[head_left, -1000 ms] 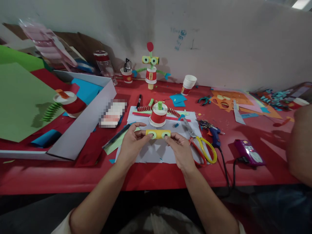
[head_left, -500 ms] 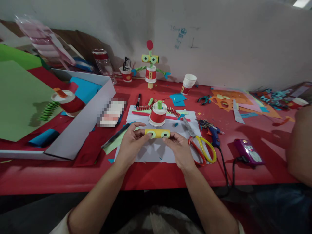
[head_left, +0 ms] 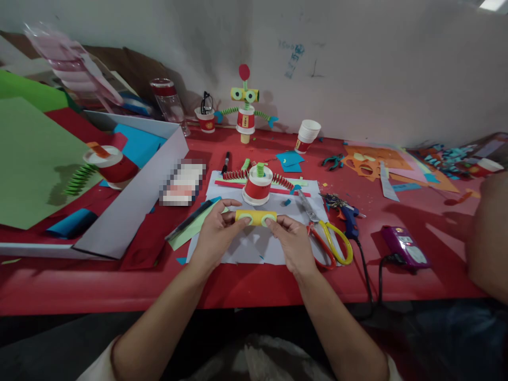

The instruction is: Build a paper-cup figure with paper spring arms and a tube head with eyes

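Note:
A yellow paper tube (head_left: 256, 216) with two round pale-green eyes is held level between my hands, above white paper (head_left: 254, 246). My left hand (head_left: 218, 230) grips its left end, the thumb on one eye. At the right end my right hand (head_left: 292, 241) pinches it, that thumb over the other eye. Just beyond the tube stands a red and white paper cup (head_left: 257, 186), upside down, with pleated red paper arms and a folded green strip on top. Scissors (head_left: 327, 238) with red and yellow handles lie beside my right hand.
A hot glue gun (head_left: 350, 219) with a cable lies right of the scissors, near a purple box (head_left: 405, 247). A white carton (head_left: 138, 196) stands left. Against the wall are a paper-cup robot (head_left: 245, 120) and stacked cups (head_left: 307, 136). Another person's arm (head_left: 488, 238) is at right.
Both thumbs have shifted onto the eyes and now cover more of them, pressing on the tube. The tube stays in nearly the same place.

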Tool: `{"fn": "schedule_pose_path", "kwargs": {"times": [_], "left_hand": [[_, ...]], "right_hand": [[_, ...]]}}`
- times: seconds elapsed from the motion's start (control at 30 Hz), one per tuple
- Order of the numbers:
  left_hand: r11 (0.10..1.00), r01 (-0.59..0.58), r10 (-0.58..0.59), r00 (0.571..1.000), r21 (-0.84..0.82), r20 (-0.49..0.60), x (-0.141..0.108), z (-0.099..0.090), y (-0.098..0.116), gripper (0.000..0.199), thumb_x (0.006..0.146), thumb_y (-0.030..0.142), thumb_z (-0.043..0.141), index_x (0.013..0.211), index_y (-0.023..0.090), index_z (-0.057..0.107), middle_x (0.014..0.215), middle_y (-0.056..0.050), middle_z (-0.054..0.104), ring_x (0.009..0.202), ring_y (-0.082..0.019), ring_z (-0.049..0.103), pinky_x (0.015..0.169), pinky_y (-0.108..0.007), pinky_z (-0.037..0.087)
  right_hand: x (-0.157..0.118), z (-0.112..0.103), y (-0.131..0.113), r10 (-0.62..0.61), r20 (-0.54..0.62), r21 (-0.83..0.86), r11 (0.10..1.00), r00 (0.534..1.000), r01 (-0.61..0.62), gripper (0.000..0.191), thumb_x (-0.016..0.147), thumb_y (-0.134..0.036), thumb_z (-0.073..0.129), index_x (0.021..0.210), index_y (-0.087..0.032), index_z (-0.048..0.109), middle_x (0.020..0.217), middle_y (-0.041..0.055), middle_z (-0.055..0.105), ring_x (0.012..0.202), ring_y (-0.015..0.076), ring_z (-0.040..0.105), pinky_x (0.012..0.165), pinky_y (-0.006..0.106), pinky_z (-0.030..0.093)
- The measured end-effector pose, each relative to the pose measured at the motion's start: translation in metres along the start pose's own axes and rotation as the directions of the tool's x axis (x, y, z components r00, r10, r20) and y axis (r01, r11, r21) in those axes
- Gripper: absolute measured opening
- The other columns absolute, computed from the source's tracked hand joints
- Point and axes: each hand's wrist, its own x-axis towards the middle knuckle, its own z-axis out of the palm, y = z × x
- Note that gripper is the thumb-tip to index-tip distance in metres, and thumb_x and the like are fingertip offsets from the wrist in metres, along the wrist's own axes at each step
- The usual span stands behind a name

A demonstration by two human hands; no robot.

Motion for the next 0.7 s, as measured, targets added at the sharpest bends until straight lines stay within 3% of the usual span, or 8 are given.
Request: {"fn": "schedule_pose_path", "kwargs": {"times": [0.7], "left_hand": [[0.999, 0.027, -0.027, 0.999, -0.046, -0.018, 0.0, 0.0009, -0.0008, 0.052, 0.06, 0.028, 0.085, 0.1, 0.021, 0.053, 0.066, 0.004, 0.071, 0.06, -0.013, 0.065, 0.06, -0.023, 0.046]], "right_hand": [[-0.0002, 0.002, -0.0015, 0.049, -0.026, 0.053, 0.997, 0.998, -0.048, 0.026, 0.056, -0.036, 0.087, 0.069, -0.019, 0.074, 0.063, -0.0026, 0.067, 0.059, 0.0121, 0.05, 0.059, 0.026, 0.039]]}}
